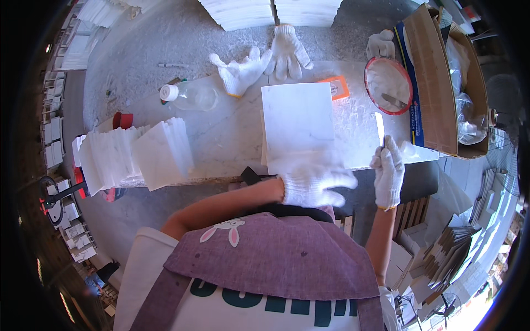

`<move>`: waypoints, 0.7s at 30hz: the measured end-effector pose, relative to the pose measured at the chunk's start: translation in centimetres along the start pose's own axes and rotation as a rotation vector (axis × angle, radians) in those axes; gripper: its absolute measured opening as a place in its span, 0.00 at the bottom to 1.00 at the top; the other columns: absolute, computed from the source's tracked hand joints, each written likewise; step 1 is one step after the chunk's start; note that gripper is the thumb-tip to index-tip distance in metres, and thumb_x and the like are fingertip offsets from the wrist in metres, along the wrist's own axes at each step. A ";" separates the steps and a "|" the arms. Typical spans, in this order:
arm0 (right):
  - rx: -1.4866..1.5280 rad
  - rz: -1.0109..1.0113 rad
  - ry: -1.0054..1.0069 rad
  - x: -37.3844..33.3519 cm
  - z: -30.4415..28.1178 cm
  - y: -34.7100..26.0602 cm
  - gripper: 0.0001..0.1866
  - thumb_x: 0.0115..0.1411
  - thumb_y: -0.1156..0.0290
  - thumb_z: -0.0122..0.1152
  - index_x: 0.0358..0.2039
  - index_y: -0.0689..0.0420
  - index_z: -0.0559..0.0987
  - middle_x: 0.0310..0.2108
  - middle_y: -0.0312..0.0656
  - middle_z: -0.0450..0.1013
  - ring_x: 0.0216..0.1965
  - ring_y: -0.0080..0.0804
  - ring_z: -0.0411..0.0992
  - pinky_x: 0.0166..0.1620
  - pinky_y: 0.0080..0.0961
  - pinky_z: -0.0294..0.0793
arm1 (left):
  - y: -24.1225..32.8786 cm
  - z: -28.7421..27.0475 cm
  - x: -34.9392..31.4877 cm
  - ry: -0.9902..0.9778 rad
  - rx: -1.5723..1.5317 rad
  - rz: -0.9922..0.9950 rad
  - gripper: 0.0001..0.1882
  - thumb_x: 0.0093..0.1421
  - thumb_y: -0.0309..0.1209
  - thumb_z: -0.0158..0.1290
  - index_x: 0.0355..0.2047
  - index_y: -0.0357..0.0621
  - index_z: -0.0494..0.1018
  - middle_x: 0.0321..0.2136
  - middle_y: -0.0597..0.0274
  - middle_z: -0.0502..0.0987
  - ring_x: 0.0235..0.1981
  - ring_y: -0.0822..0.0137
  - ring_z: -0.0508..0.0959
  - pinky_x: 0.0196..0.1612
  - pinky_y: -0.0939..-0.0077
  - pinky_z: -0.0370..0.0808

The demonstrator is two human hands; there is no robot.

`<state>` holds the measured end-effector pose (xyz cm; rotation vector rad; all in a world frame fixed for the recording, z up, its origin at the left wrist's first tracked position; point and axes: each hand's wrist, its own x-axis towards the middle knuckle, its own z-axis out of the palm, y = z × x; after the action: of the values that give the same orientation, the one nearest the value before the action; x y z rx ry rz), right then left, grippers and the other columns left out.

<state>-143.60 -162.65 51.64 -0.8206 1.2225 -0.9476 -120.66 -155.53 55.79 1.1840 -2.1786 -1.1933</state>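
1. White rectangular panel (298, 121): lies on the table (229, 138), its long axis running away from the person, its near end close to the table's near edge
2. Left gloved hand (316, 188): the nearer hand, just at the panel's near end; grip open, fingers spread rightward, across the panel's long axis; motion blur, so contact cannot be told
3. Right gloved hand (389, 175): right of the panel and apart from it; grip closed on a narrow flat strip (380, 124), probably a blade, which points away from the person, roughly parallel to the panel's long axis
4. Surroundings: orange box (342, 87) beside the panel's far right corner; red-rimmed dish (366, 87) farther right; clear bottle (196, 97) to the left
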 end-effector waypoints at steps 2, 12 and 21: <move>0.157 -0.001 -0.026 -1.5 1.9 0.1 0.20 0.64 0.72 0.53 0.56 0.62 0.71 0.31 0.39 0.75 0.27 0.21 0.70 0.33 0.19 0.72 | 1.2 1.2 0.3 0.129 -0.639 -0.248 0.27 0.60 0.39 0.56 0.57 0.44 0.66 0.50 0.56 0.73 0.50 0.65 0.74 0.53 0.68 0.72; -0.322 -0.059 -0.240 -2.5 4.4 -2.5 0.15 0.59 0.81 0.57 0.47 0.62 0.79 0.34 0.37 0.76 0.29 0.17 0.69 0.34 0.15 0.71 | -0.4 -0.9 1.6 0.470 -1.215 -0.700 0.13 0.63 0.38 0.55 0.37 0.39 0.75 0.23 0.69 0.75 0.22 0.79 0.74 0.24 0.85 0.72; -1.120 -0.453 0.148 7.1 1.1 -7.5 0.14 0.61 0.70 0.55 0.45 0.59 0.80 0.39 0.45 0.79 0.39 0.34 0.76 0.43 0.26 0.74 | -1.5 1.2 -1.5 0.365 -0.554 -0.478 0.17 0.63 0.41 0.52 0.32 0.36 0.76 0.23 0.56 0.77 0.24 0.64 0.77 0.29 0.71 0.73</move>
<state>-143.06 -172.13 55.84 -1.9949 1.7407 -0.6119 -119.84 -154.08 54.00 1.5458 -1.2174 -1.4901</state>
